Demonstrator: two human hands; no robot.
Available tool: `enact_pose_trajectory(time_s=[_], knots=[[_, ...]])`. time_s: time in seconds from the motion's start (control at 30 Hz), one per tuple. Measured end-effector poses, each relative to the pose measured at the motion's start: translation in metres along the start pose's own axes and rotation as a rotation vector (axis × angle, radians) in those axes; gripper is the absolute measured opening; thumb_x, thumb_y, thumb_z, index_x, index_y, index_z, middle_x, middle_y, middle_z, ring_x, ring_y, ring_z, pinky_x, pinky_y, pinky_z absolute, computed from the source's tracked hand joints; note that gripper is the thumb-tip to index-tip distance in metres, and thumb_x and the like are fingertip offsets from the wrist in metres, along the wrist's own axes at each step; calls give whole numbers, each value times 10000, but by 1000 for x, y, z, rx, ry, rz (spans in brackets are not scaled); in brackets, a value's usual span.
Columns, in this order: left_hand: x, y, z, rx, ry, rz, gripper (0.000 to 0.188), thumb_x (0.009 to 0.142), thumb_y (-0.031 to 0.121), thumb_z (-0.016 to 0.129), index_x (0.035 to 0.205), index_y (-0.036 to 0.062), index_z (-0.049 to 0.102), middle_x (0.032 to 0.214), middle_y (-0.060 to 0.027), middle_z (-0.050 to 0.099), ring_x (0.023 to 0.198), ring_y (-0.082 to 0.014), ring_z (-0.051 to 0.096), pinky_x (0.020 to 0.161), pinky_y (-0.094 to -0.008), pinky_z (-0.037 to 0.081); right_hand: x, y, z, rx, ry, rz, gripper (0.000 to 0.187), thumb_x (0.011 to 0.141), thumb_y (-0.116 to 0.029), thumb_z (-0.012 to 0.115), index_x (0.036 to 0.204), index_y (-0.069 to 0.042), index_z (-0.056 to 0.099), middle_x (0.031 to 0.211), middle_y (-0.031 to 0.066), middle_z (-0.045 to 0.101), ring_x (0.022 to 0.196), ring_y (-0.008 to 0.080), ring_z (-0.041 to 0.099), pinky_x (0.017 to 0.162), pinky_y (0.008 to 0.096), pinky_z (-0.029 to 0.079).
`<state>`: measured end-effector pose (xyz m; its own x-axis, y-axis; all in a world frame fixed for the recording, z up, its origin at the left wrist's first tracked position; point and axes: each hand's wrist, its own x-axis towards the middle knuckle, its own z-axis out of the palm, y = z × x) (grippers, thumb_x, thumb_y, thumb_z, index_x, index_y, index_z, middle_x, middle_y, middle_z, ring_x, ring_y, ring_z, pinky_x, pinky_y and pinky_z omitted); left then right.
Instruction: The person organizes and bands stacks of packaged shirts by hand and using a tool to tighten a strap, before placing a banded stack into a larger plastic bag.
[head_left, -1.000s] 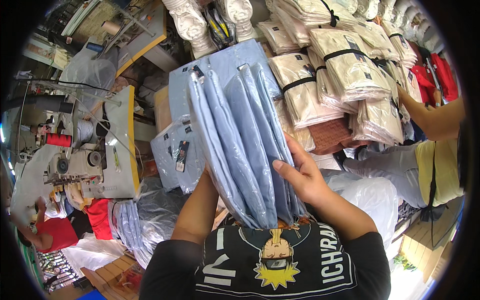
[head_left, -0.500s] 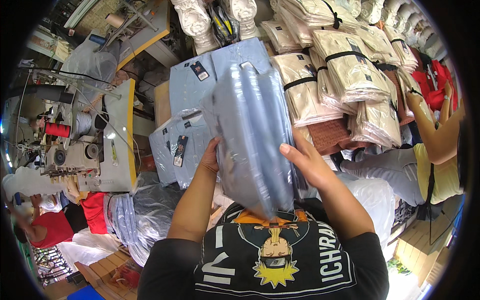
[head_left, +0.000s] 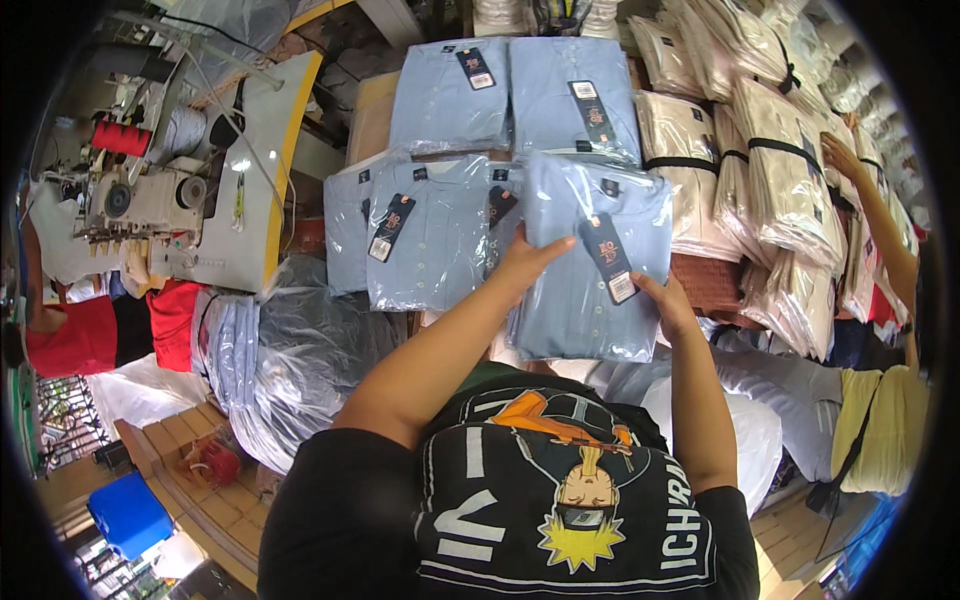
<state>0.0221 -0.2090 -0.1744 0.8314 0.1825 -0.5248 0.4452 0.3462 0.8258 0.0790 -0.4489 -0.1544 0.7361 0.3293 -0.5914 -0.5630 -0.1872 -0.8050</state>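
Note:
Both my hands are closed on a stack of light blue folded shirts (head_left: 560, 300) in clear plastic bags. My left hand (head_left: 533, 258) grips its left edge, with the thumb over the top pack. On the lower right edge, my right hand (head_left: 667, 304) presses its thumb on top near a dark hang tag (head_left: 607, 262). The top pack faces up, showing collar and buttons; those beneath are mostly hidden. Left of it lie bagged blue shirts (head_left: 432, 262), partly overlapping. Two more blue piles, a left one (head_left: 430, 115) and a right one (head_left: 548, 75), lie just beyond.
Bundles of cream bagged garments (head_left: 785, 185), tied with black bands, are piled at right. Another person's arm (head_left: 885, 215) reaches over them. A sewing machine (head_left: 150, 200) stands on a yellow-edged table (head_left: 262, 190) at left. Plastic-covered clothes (head_left: 300, 350) lie below it.
The shirt stack, earlier held up edge-on, is now tipped flat with its front facing up, beside the other blue packs. My left hand has shifted right. The whole view has shifted too.

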Motion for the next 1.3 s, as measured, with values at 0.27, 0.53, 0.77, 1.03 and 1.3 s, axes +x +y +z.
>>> enact_pose_trajectory(time_s=[0.27,0.53,0.77,1.03,1.3], knots=[[7,3,6,10,107,-36,741,809,499,566,1308,11,317,1231,-160,464,1110,-238,479,911,-356,400,4,-4,1,43,55,23,564,778,-305,638,1211,9,458,1110,131,546,1002,210,518,890,319,386],[11,1,-12,-124,60,-93,589,931,481,325,1328,47,313,1263,-118,453,1126,-239,483,936,-373,415,10,-2,12,7,194,-46,522,889,-334,495,1266,22,430,1201,142,512,1072,213,483,935,306,350],[30,-29,-14,90,103,127,564,950,422,295,1367,44,262,1326,-172,401,1204,-276,412,997,-329,310,28,32,6,-165,232,-144,474,921,-332,445,1273,-15,431,1179,121,530,1057,198,483,931,292,345],[38,-44,-12,345,220,312,577,951,396,297,1342,-29,270,1329,-250,368,1225,-358,375,1011,-363,293,33,39,10,-317,313,-266,484,918,-343,428,1228,29,441,1145,231,538,1068,315,511,923,340,359],[45,-38,-15,228,213,119,728,908,514,319,1334,-73,261,1335,-282,337,1254,-372,331,1029,-366,270,21,29,-12,-327,330,-158,645,823,-467,564,1260,-10,435,1178,221,521,1086,290,513,881,356,415]])
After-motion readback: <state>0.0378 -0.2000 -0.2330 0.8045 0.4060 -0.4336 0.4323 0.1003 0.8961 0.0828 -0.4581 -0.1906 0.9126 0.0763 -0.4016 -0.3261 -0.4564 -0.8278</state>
